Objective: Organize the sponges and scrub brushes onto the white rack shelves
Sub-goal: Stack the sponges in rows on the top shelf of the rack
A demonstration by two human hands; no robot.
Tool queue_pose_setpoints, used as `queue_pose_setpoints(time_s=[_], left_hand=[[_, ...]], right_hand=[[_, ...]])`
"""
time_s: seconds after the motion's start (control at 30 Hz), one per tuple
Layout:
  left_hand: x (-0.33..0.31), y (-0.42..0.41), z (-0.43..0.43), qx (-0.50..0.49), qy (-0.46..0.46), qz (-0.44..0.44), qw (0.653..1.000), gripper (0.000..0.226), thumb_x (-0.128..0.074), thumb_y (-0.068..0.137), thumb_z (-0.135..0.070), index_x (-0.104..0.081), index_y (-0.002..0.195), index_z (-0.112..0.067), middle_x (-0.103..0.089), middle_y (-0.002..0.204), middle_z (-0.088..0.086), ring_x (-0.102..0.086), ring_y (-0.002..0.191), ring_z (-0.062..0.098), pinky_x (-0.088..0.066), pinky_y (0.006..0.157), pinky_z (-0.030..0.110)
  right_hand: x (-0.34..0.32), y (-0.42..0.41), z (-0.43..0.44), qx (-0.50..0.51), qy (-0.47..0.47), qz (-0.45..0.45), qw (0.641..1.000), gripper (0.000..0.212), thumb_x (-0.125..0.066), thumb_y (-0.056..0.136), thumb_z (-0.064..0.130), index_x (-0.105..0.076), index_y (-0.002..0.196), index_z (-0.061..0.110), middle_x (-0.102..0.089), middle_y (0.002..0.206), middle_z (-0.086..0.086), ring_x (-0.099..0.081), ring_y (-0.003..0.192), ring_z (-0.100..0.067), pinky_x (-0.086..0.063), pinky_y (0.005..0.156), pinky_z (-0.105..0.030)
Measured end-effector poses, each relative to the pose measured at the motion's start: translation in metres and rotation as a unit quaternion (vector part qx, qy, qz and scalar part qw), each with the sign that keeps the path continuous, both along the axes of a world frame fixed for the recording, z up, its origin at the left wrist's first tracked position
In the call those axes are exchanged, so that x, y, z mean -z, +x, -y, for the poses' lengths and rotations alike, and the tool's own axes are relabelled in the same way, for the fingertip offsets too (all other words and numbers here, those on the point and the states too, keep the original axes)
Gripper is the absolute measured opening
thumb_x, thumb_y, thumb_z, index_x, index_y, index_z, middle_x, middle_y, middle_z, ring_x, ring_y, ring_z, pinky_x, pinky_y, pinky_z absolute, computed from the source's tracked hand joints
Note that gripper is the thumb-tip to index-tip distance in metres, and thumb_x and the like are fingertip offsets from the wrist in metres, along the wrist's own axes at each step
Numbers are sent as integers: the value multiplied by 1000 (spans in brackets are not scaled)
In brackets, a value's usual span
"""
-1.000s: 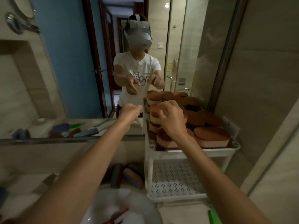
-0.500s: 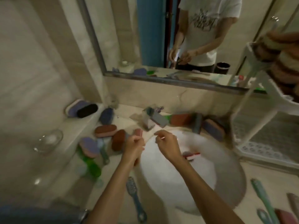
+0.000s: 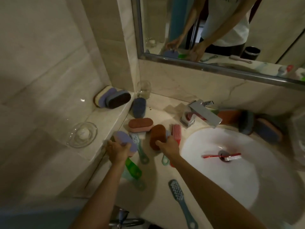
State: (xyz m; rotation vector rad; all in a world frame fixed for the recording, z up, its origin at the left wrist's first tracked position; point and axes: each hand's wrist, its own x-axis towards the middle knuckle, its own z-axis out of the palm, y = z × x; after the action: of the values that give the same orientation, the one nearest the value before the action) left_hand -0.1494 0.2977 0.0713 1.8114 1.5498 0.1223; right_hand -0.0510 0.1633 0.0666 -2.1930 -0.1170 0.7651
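Observation:
My left hand (image 3: 117,150) grips a purple sponge (image 3: 125,140) at the counter's left edge. My right hand (image 3: 169,145) grips a brown sponge (image 3: 157,136) just left of the sink. Between and behind them lie a brown-and-pink sponge (image 3: 140,124), a teal brush (image 3: 138,144), a red brush (image 3: 176,131) and a green brush (image 3: 133,168). A blue-grey brush (image 3: 180,198) lies near the front edge. More sponges (image 3: 268,131) sit right of the faucet. The white rack is out of view.
A white sink (image 3: 234,164) holds a red brush (image 3: 222,156). A chrome faucet (image 3: 201,114) stands behind it. On the left ledge sit two sponges (image 3: 112,98), a glass dish (image 3: 82,134) and a glass tumbler (image 3: 144,89). A mirror (image 3: 214,30) covers the back wall.
My view swung from the rack down and left to the counter. Both hands came down from the sponge stack and took hold of one sponge each.

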Motion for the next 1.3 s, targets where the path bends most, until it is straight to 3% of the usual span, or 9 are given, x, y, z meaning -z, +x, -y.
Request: queue_pose_setpoints(time_s=[0.1, 0.3, 0.57, 0.8, 0.87, 0.93, 1.03, 1.13, 1.3], left_hand=[[10, 2, -7, 2, -22, 24, 999, 92, -71, 80, -25, -14, 145, 7, -38, 143, 27, -46, 125, 41, -44, 93, 43], [21, 1, -15, -8, -29, 59, 998, 53, -74, 73, -18, -55, 113, 11, -62, 113, 28, -64, 98, 40, -46, 66, 35], [-12, 4, 3, -30, -33, 171, 984, 39, -67, 74, -15, -54, 103, 7, -63, 95, 19, -62, 79, 28, -39, 48, 23], [-76, 32, 45, 1, -80, 266, 961, 49, -66, 80, -16, -42, 120, -1, -54, 111, 13, -56, 97, 28, -46, 76, 35], [-93, 44, 66, 42, -106, 319, 941, 53, -65, 81, -35, -46, 119, -3, -55, 117, 15, -57, 101, 30, -49, 81, 37], [-113, 57, 86, 74, -128, 335, 930, 54, -54, 86, -47, -48, 122, -6, -53, 125, 13, -53, 110, 28, -46, 92, 40], [-141, 84, 119, 108, -161, 369, 909, 38, -53, 92, -34, -46, 123, -14, -59, 116, 9, -58, 89, 17, -48, 71, 28], [-165, 111, 158, 140, -214, 388, 885, 49, -65, 83, -35, -47, 123, -13, -58, 117, 9, -58, 99, 22, -49, 70, 29], [-213, 153, 239, 198, -314, 397, 839, 84, -79, 49, -58, -57, 120, -20, -65, 116, 6, -60, 107, 26, -49, 93, 44]], right_hand=[[13, 5, -7, 7, -33, -9, 999, 44, -68, 81, 32, -47, 111, 7, -57, 108, -8, -61, 91, -20, -53, 74, -26], [26, 10, -14, 40, -51, -31, 997, 72, -77, 71, 31, -38, 127, 8, -51, 124, -11, -55, 111, -27, -53, 93, -41], [5, 10, -12, 109, 55, -11, 992, 41, -72, 77, 23, -43, 105, 13, -58, 108, -10, -59, 93, -20, -56, 80, -31], [-53, 1, 4, 77, 160, 143, 974, 42, -74, 71, 24, -42, 97, 20, -55, 99, -1, -59, 92, -15, -58, 73, -30], [-74, 5, 18, 84, 167, 169, 968, 44, -76, 71, 24, -41, 99, 19, -52, 96, 4, -57, 89, -9, -54, 67, -20], [-94, 14, 38, 110, 165, 190, 961, 43, -76, 71, 23, -41, 97, 18, -52, 95, 3, -59, 89, -12, -56, 68, -25], [-121, 37, 83, 148, 176, 226, 946, 41, -75, 72, 22, -42, 96, 16, -51, 87, 6, -59, 84, -12, -54, 63, -23], [-155, 58, 135, 168, 170, 289, 927, 40, -75, 73, 25, -42, 94, 17, -50, 86, 6, -55, 80, -9, -44, 58, -13], [-210, 90, 225, 203, 147, 385, 889, 41, -74, 71, 30, -42, 94, 18, -54, 91, 3, -58, 85, -14, -53, 70, -29]])
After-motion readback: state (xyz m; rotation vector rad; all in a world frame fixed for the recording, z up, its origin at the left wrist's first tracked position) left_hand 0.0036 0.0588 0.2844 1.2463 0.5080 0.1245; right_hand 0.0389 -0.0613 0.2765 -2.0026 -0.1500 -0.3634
